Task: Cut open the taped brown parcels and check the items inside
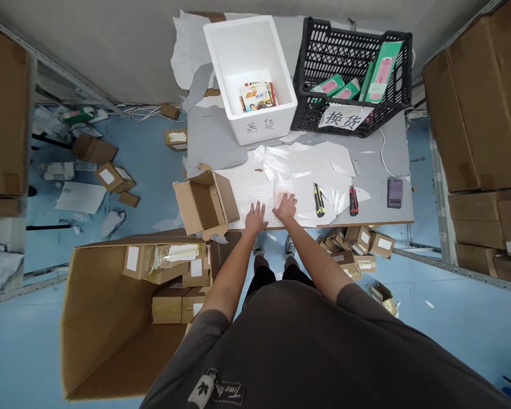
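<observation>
My left hand lies with fingers spread on a sheet of white paper near the table's front edge. Just right of it, my right hand spans the near end of a small pale pink packet in whitish wrapping, thumb on one side and fingers on the other. The packet lies flat on the paper, its near end covered by the hand. Torn white scraps lie beyond it. To the right are a yellow-and-black box cutter and a red-and-black box cutter.
An open carton lies at the table's left front. Behind stand a white foam box with booklets and a black crate with green-and-pink boxes. A phone lies right. A large carton of parcels stands on the floor.
</observation>
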`<state>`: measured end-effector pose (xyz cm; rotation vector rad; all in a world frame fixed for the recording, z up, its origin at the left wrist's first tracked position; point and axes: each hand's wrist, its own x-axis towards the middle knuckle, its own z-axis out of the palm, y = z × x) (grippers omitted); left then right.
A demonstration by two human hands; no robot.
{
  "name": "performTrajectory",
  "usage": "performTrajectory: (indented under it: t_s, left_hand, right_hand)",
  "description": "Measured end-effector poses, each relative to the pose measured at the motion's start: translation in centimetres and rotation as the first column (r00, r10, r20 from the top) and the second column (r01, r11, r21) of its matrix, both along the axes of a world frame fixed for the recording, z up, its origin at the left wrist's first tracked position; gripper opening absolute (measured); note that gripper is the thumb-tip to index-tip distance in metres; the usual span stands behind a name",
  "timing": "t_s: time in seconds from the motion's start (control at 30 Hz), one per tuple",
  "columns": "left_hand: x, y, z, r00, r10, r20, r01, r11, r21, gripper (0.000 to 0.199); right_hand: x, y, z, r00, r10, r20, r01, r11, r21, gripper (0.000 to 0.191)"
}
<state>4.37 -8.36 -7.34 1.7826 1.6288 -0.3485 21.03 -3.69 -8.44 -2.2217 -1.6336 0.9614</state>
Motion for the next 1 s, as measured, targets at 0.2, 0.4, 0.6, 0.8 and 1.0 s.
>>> performTrajectory:
  t_s: [0.2,0.4,0.6,0.8,1.0]
  left_hand:
    - [-0.3,-0.4,0.2,1.0,0.017,-0.002,-0.017,1.0,0.014,0.093]
    - [-1.5,-1.3,0.8,0.995,0.095,-0.016,-0.094,0.995,0.038,0.083]
    - [-3.0,-1.8,0.9,0.993,0.114,-0.016,-0.113,0.993,0.038,0.087]
    - [-2.4,-1.5,1.5,0.991,0.124,-0.049,-0.124,0.992,0.016,0.09]
    - [-3.0,-1.1,2.0,0.994,0.092,-0.057,-0.093,0.996,-0.014,0.091]
  right_hand:
    - [3.7,2.5,1.6,0.995,-0.04,-0.092,0.035,0.998,-0.049,0.055]
    - [8.8,2.1,2.2,0.872,-0.175,-0.457,0.141,0.984,-0.107,0.04]
    - [12.3,0.3,1.3,0.984,-0.176,-0.028,0.176,0.984,-0.014,0.042]
    - [9.2,-0.6,1.5,0.996,0.046,0.078,-0.051,0.997,0.064,0.061]
    - [9.9,0.4,1.7,0.999,0.025,0.041,-0.024,0.999,-0.027,0.016]
